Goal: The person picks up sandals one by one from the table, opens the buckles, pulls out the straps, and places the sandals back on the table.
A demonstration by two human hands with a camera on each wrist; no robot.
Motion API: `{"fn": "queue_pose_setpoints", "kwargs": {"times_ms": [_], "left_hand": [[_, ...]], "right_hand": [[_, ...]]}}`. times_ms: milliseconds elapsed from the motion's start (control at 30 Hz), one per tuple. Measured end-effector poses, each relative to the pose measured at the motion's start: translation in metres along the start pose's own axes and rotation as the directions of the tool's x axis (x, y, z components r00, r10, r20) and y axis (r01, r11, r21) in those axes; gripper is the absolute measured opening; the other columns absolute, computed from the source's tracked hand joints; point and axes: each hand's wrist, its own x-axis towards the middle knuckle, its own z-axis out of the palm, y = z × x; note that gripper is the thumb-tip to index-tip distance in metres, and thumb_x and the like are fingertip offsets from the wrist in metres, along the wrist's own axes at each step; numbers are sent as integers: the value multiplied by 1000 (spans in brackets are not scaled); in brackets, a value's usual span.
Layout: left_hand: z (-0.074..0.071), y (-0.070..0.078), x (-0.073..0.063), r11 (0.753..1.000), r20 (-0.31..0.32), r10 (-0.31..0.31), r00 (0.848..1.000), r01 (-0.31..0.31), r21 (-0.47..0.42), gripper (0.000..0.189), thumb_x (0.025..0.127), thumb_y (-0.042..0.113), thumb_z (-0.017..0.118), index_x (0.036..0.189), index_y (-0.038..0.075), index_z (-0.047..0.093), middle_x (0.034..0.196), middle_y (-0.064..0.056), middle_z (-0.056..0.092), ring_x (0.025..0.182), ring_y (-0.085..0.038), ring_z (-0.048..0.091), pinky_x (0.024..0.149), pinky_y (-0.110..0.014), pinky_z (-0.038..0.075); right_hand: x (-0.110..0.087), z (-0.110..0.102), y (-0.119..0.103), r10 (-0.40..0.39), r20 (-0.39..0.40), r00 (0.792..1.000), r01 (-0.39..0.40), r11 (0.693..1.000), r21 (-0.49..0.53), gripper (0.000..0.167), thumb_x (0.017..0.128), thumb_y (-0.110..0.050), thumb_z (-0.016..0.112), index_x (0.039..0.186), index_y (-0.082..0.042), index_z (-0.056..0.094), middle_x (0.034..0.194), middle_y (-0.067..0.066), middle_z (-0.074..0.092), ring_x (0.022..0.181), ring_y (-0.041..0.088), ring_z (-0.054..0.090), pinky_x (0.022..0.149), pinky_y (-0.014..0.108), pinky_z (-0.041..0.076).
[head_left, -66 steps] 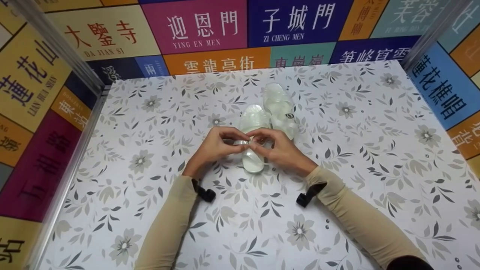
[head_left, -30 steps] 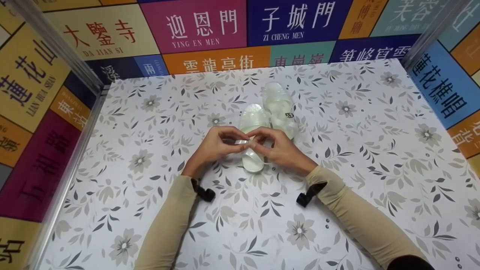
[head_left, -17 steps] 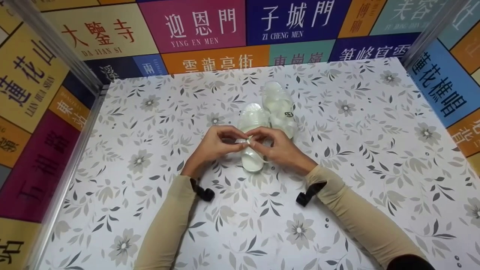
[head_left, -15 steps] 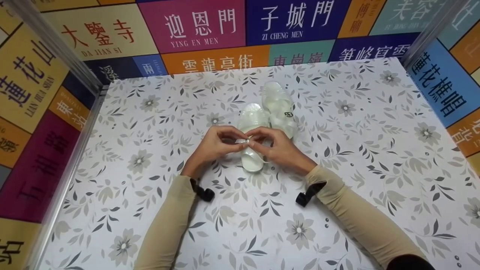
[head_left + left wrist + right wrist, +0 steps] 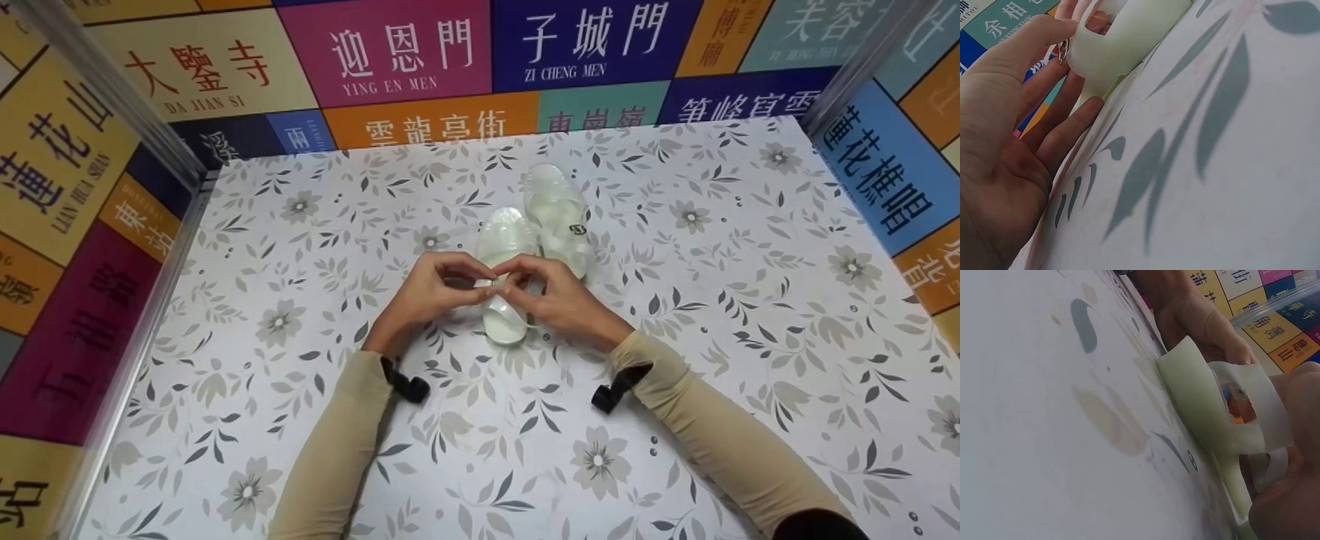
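A pair of pale, translucent green-white sandals lies near the middle of the table. Both hands meet over the nearer sandal, fingertips close together at its strap. My left hand pinches the strap between thumb and fingers, right by a small metal buckle that shows in the left wrist view. My right hand pinches the strap from the other side, its fingertips partly hiding it. In the right wrist view the sandal's sole stands along the tabletop. The farther sandal carries a small dark mark and is untouched.
The table has a white covering printed with grey leaves and flowers. Colourful panels with Chinese characters wall in the back and both sides. Black wrist straps sit over beige sleeves.
The fingertips have shifted only slightly at the strap, and the shiny bit of strap between them shows less than at first. The arms and both sandals stay in place.
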Motion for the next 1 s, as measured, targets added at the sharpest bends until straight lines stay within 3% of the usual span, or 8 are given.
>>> {"fn": "queue_pose_setpoints", "kwargs": {"times_ms": [333, 567, 833, 1000], "left_hand": [[-1, -1, 2, 1000, 0, 4, 1000, -4, 10, 16, 91, 13, 88, 106, 14, 85, 103, -7, 83, 98, -26, 80, 90, -37, 66], [0, -1, 1, 1000, -8, 3, 1000, -3, 0, 17, 91, 13, 89, 107, 11, 85, 104, -8, 83, 98, -26, 80, 91, -39, 65], [0, 0, 0, 1000, -1, -4, 1000, 3, -14, 16, 92, 12, 87, 108, 13, 84, 103, -8, 83, 97, -27, 80, 91, -38, 65], [1, 1, 0, 999, 7, -9, 1000, 9, -35, 16, 92, 11, 87, 108, 11, 84, 102, -9, 83, 97, -29, 80, 90, -37, 65]], "right_hand": [[1, -1, 1, -13, 9, 1000, 13, 1000, 5, 27, 104, -17, 74, 131, -20, 74, 101, 4, 75, 92, 21, 67, 83, 27, 54], [1, 1, 1, 10, -8, 1000, -10, 1000, -15, 25, 106, -30, 73, 130, -24, 75, 118, -4, 79, 106, 19, 73, 94, 30, 57], [1, 2, 2, 1, -20, 1000, -1, 1000, 8, 26, 103, -29, 77, 128, -21, 76, 105, 3, 80, 98, 22, 71, 89, 28, 56], [1, 1, 1, -4, -13, 1000, 4, 1000, 9, 23, 104, -23, 75, 127, -23, 77, 108, 1, 78, 96, 21, 69, 86, 26, 56]]}}
